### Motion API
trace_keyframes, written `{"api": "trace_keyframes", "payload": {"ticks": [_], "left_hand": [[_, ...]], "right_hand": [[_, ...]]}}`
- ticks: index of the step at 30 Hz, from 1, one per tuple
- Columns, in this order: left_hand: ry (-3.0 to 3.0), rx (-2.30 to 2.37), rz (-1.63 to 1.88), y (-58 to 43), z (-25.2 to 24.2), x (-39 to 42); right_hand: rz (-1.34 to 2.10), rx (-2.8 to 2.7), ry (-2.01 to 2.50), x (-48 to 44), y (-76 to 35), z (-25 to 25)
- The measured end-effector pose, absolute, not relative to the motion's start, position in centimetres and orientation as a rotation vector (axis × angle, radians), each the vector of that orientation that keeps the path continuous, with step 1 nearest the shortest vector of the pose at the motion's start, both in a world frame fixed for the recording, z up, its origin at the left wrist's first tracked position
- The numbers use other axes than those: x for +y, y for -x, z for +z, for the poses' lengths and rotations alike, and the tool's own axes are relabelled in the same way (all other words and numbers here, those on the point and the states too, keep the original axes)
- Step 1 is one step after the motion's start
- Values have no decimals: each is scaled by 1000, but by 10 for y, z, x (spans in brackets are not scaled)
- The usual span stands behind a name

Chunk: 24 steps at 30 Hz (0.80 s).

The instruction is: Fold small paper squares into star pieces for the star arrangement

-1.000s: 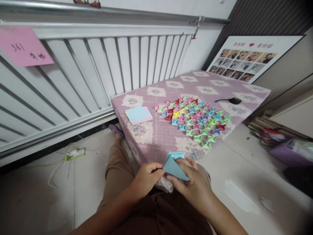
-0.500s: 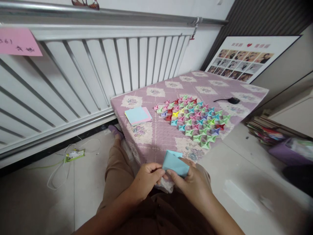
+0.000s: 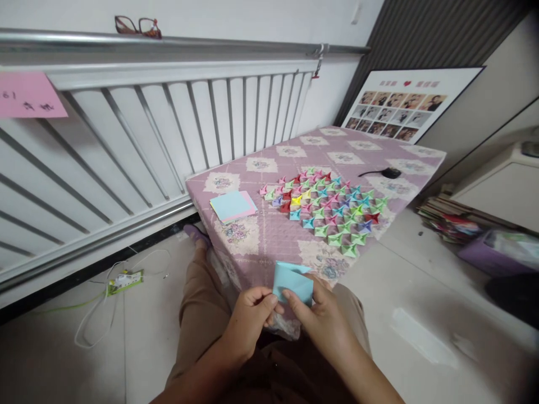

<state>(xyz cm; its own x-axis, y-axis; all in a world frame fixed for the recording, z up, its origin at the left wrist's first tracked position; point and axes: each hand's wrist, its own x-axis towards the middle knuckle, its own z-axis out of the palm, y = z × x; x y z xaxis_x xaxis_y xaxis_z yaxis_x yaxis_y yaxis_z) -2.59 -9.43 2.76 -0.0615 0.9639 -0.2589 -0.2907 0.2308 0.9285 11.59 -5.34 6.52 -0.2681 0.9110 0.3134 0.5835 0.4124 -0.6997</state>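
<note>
Both my hands hold a folded light blue paper [image 3: 293, 283] in front of my lap, at the near corner of the low table [image 3: 269, 247]. My left hand [image 3: 249, 318] pinches its lower left edge with thumb and forefinger. On the right, my right hand [image 3: 324, 322] grips it from below, fingers closed on it. Farther back on the purple patterned cloth lies a tight cluster of several small folded paper pieces [image 3: 326, 209] in many colours. A small stack of square paper sheets [image 3: 233, 206], blue on top of pink, lies to their left.
A white radiator [image 3: 168, 129] runs along the wall behind the table, with glasses [image 3: 138, 26] on its top and a pink note [image 3: 27, 93] stuck at left. A photo board [image 3: 404, 104] leans at the back right. A black object [image 3: 386, 173] lies on the table. White cable [image 3: 105, 292] lies on the floor.
The blue paper has been turned and folded smaller between my hands, from a slanted triangle to a compact upright shape. The camera view has shifted slightly right and tilted.
</note>
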Motion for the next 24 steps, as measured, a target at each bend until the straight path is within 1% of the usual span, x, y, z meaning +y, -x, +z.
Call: {"api": "trace_keyframes", "payload": {"ticks": [8, 10, 13, 15, 20, 24], "left_hand": [[-781, 1281, 1326, 28, 11, -97], [-775, 1272, 1364, 28, 8, -97], [-786, 1257, 1403, 27, 5, -97], [-797, 1274, 1384, 27, 5, -98], [-949, 1289, 1185, 32, 13, -98], [-1024, 1225, 1173, 38, 18, -94]], "right_hand": [[662, -1713, 1267, -56, -110, 48], [811, -1621, 1249, -59, -108, 44], [1159, -1540, 1175, -64, -105, 38], [1280, -1499, 1158, -65, -104, 36], [1209, -1510, 1200, -61, -108, 41], [1104, -1636, 1202, -62, -112, 47]]}}
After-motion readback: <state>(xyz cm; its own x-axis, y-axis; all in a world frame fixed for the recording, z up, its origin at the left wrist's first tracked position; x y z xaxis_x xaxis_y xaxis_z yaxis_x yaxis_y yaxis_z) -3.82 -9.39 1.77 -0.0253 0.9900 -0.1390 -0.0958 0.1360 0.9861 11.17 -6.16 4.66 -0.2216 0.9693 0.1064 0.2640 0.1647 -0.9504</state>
